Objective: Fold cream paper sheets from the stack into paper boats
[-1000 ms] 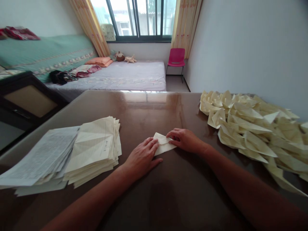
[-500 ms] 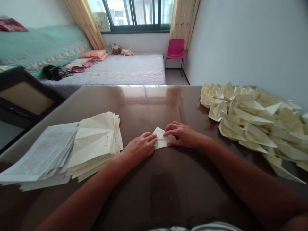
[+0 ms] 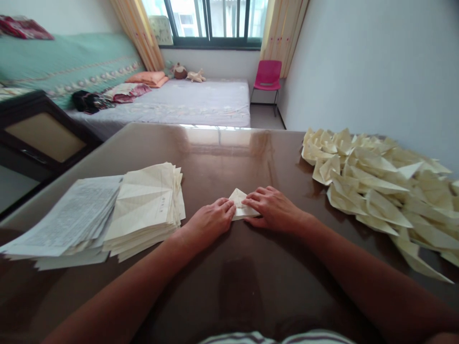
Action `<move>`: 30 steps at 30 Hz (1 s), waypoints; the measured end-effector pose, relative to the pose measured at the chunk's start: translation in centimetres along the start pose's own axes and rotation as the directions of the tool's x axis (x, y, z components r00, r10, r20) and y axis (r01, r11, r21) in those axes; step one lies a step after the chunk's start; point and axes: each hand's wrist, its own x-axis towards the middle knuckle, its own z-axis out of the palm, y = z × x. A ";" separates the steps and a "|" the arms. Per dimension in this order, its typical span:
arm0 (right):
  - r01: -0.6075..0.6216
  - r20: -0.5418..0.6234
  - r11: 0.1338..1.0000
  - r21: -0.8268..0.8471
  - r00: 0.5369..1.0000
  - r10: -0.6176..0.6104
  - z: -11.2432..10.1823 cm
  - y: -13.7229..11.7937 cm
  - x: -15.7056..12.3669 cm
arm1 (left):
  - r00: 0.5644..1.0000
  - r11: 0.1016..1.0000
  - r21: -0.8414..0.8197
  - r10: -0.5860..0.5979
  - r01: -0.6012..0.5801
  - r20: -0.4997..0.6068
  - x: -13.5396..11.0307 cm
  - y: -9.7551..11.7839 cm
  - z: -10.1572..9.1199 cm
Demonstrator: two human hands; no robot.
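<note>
A small cream sheet of folded paper (image 3: 237,196) lies on the brown table in front of me, its pointed end facing away. My left hand (image 3: 214,215) grips its left edge, fingers pressed together with the tips on the paper. On the other side, my right hand (image 3: 270,208) has its fingers over the paper's right part and its thumb at the near edge. Both hands cover much of the sheet, so its lower folds are partly hidden.
Left of my hands sit a stack of creased cream sheets (image 3: 143,200) and a pile of printed white sheets (image 3: 68,215). Many folded paper shapes (image 3: 373,181) are heaped at the right by the wall. Beyond the glossy table (image 3: 222,162) are a bed (image 3: 211,100) and a pink chair (image 3: 268,75).
My right hand's fingers have come down flatter across the paper, and its thumb has shifted to the near edge. My left hand stays at the left edge. The camera view has turned slightly left.
</note>
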 end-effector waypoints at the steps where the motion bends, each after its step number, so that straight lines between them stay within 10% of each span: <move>1: -0.009 -0.010 1.000 -0.006 1.000 0.009 0.1 -0.1 0.0 | 1.000 1.000 0.008 -0.001 0.001 0.001 0.0 0.0 0.0; 16: -0.003 -0.037 1.000 0.007 0.999 0.003 0.8 1.2 0.1 | 0.990 0.989 0.041 -0.144 0.143 0.009 0.3 0.9 -1.6; 30: -0.092 0.002 0.908 0.409 0.995 0.100 1.6 4.4 0.0 | 0.960 0.765 -0.582 -0.258 0.274 0.112 -0.1 -3.5 -1.2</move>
